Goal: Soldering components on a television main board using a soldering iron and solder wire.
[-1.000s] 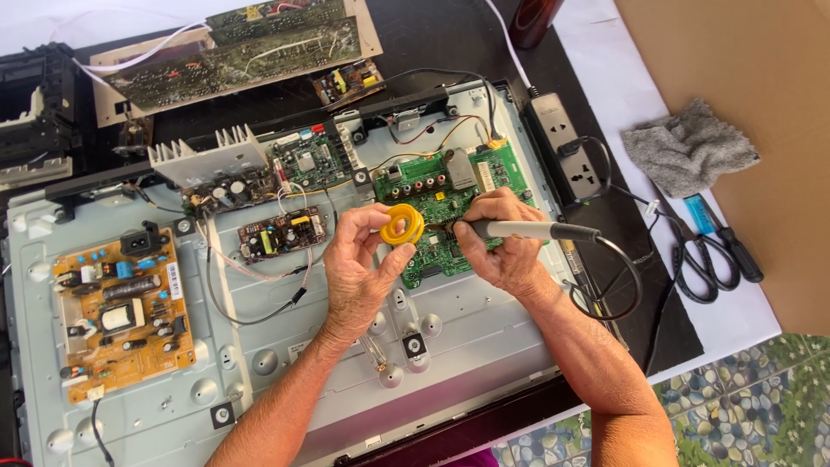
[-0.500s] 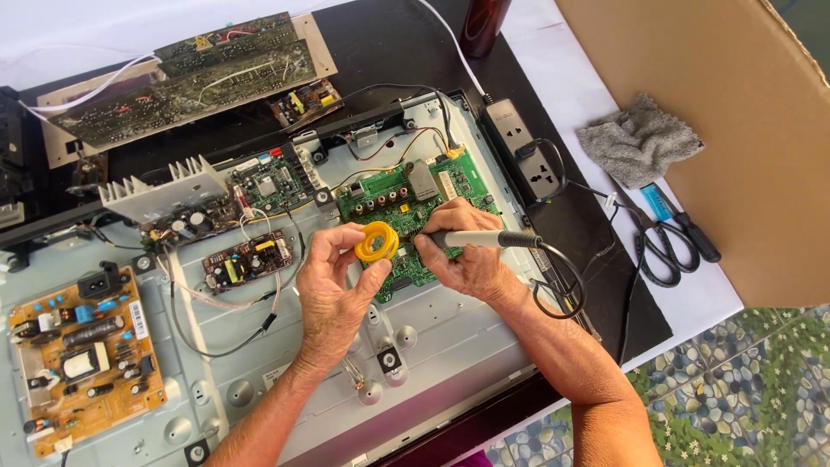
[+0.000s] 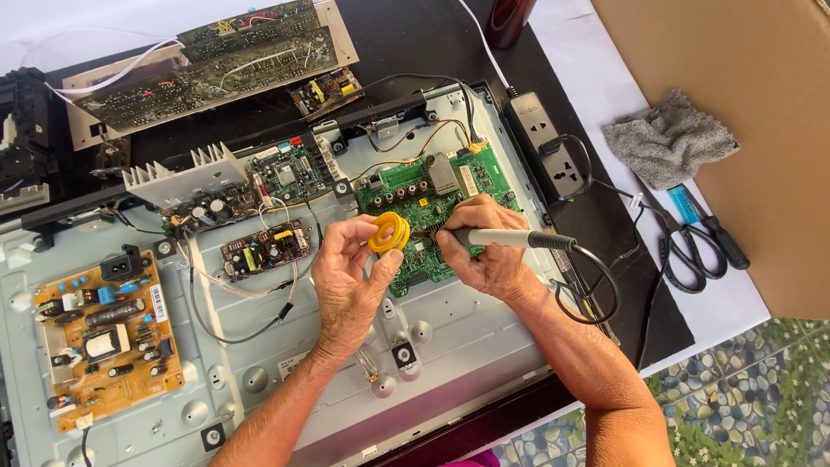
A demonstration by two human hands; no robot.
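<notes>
Gripping a yellow spool [image 3: 389, 233], the left hand [image 3: 350, 277] meets the right hand's [image 3: 484, 255] soldering iron [image 3: 510, 238], seemingly over the metal panel [image 3: 467, 337].

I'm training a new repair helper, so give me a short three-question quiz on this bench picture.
1. True or false: the right hand holds a soldering iron with its tip pointed toward the left hand.
2. What colour is the small round tin held in the left hand's fingers?
3. Where do the scissors lie? A) on the green circuit board; B) on the white surface to the right, near the grey cloth; C) on the orange circuit board.

Key: 1 true; 2 yellow; 3 B.
</notes>
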